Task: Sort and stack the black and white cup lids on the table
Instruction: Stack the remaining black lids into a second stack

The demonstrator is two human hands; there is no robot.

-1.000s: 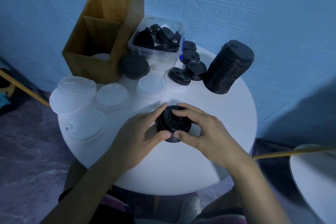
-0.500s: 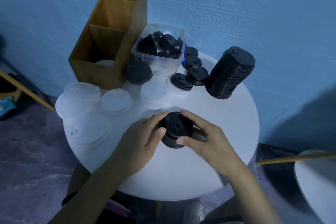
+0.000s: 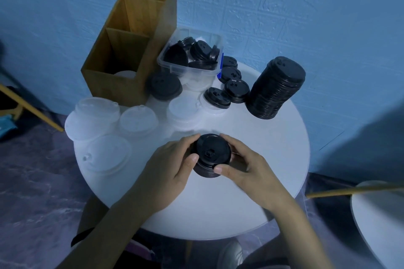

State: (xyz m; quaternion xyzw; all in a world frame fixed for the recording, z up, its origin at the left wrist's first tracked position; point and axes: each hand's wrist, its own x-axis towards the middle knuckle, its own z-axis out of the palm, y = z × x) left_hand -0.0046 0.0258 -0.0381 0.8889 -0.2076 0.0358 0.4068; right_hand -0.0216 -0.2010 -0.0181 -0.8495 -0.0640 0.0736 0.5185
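Both hands clasp a short stack of black lids (image 3: 212,155) at the middle of the round white table (image 3: 273,159). My left hand (image 3: 172,164) grips its left side, my right hand (image 3: 244,166) its right side. A tall leaning stack of black lids (image 3: 276,88) stands at the back right. Loose black lids (image 3: 236,90) lie beside it, one (image 3: 166,85) by the wooden box. White lids (image 3: 138,120) sit in piles at the left, one (image 3: 184,110) at the centre back.
A clear plastic tub (image 3: 192,70) with several black lids stands at the back, against the blue wall. A two-compartment wooden box (image 3: 129,50) stands at the back left. A second white table (image 3: 378,225) and a wooden rod (image 3: 349,190) lie at the right.
The small black stack has been pressed together and straightened between both hands; fingers shifted slightly around it. The view has moved a little.
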